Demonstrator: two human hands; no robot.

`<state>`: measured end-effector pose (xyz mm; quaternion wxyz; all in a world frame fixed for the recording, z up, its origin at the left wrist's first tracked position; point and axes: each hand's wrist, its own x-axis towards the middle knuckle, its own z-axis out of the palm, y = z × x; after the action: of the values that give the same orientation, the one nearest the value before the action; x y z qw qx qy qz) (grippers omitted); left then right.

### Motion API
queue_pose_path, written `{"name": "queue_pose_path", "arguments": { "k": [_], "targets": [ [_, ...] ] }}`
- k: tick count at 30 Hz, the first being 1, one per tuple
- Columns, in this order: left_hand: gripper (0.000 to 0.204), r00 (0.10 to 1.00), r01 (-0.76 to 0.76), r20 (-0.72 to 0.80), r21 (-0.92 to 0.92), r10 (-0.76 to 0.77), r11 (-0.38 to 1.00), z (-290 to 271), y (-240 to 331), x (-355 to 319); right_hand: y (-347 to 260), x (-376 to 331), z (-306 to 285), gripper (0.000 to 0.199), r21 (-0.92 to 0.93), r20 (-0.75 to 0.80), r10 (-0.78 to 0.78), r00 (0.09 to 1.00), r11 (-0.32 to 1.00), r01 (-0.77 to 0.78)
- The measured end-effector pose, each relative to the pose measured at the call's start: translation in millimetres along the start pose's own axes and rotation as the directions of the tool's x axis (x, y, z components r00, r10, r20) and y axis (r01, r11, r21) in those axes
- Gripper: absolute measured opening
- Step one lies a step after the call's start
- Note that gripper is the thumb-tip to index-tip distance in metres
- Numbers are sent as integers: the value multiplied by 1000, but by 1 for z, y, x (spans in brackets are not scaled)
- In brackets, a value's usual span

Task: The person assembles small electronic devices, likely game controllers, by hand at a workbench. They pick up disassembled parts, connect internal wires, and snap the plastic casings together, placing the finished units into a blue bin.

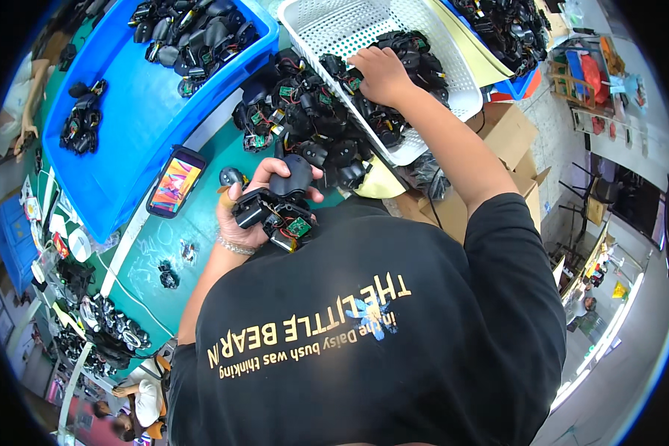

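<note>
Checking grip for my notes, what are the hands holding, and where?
Left hand grips black device parts around their middle; right hand rests on parts in the white basket.

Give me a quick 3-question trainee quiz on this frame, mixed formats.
1. True or false: the left hand holds a black part with a green circuit board.
2. Where does the right hand rest? A) on the phone B) on black parts in the white basket C) on the cardboard box
3. Fill in: the phone lies beside the ____ bin.

Key: 1 true; 2 B; 3 blue.
</note>
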<state>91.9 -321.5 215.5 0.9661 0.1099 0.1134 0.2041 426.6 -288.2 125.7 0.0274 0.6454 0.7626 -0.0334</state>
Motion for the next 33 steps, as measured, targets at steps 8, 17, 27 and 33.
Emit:
{"name": "queue_pose_path", "arguments": {
  "k": [8,17,27,33],
  "targets": [
    [68,999,15,28,24,-16,1000,-5,9,1,-15,69,17,56,183,396,205,895,937,-296],
    [68,1000,-20,-6,28,20,999,-9,14,-19,-15,48,-53,37,846,-100,422,901,512,-146],
    [67,999,-28,41,103,24,994,-9,18,-23,-50,20,-124,26,759,-376,362,853,648,60],
    [66,998,-47,47,105,42,993,-10,16,-34,-58,14,-153,28,678,-164,315,935,725,-125]
  ]
}}
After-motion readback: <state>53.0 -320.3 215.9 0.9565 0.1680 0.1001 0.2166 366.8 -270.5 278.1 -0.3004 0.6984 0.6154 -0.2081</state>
